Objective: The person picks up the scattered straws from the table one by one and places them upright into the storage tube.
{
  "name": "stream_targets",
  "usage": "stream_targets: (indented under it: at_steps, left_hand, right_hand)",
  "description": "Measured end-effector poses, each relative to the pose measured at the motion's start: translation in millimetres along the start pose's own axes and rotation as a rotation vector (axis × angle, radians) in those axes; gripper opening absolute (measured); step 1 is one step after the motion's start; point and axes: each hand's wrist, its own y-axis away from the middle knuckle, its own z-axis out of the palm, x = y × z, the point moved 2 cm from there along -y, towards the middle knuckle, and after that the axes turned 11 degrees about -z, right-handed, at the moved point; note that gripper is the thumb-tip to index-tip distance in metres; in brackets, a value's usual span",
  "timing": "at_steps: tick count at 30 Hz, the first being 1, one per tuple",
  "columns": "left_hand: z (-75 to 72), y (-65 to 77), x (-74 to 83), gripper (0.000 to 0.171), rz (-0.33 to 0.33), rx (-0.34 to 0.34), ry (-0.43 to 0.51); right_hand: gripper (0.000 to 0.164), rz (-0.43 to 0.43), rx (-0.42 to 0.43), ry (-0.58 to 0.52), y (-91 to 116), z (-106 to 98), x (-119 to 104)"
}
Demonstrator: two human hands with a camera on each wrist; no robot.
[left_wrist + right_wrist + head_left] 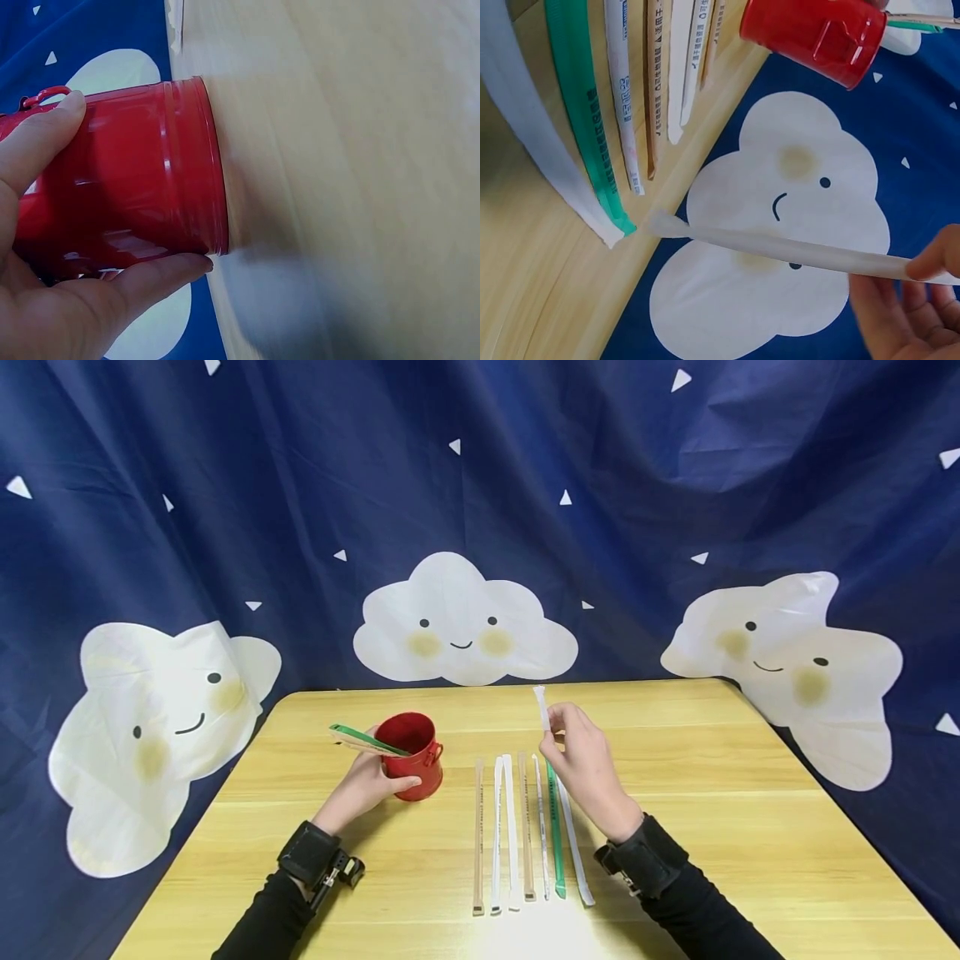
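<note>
My left hand (363,788) grips a small red metal bucket (422,775) with a side handle, at the left of the table. In the left wrist view thumb and fingers wrap round the bucket (135,172). A green and a brown paper-wrapped straw (360,741) lean out over its left rim. My right hand (590,766) holds a white wrapped straw (542,706) between thumb and fingers, raised above the table; the straw (795,252) extends across the right wrist view. Below that hand lie several wrapped straws, among them a green one (556,839).
The row of straws, white, brown and green, lies side by side mid-table, with a brown straw (478,847) at its left end. The wooden table (720,827) reaches back to a dark blue curtain (300,468) printed with white clouds.
</note>
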Motion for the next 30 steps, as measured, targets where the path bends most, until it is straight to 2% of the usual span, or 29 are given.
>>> stream_targets:
  at_steps: [4, 7, 14, 23, 26, 30]
  left_hand:
    - [0.0, -1.2, -3.7, 0.086, 0.008, -0.008, -0.001]
    - [0.4, -7.2, -17.0, 0.086, 0.019, -0.005, -0.004]
    - [-1.8, -6.6, -14.1, 0.086, 0.017, -0.005, -0.022]
    - [0.0, -7.5, -12.1, 0.086, 0.020, -0.005, -0.031]
    - [0.5, -8.0, -14.0, 0.086, 0.030, -0.013, -0.041]
    - [-1.3, -8.4, -14.9, 0.087, 0.029, -0.005, -0.050]
  right_hand:
    - [0.023, -0.044, 0.046, -0.043, -2, 4, -3]
    - [0.025, -0.080, 0.069, -0.070, -3, 7, -5]
    - [0.027, -0.210, 0.130, -0.193, -10, 18, -13]
    - [0.031, -0.213, 0.228, -0.452, -30, 40, -33]
    - [0.032, -0.222, 0.220, -0.519, -37, 47, -45]
    - [0.028, -0.250, 0.150, -0.565, -47, 60, -59]
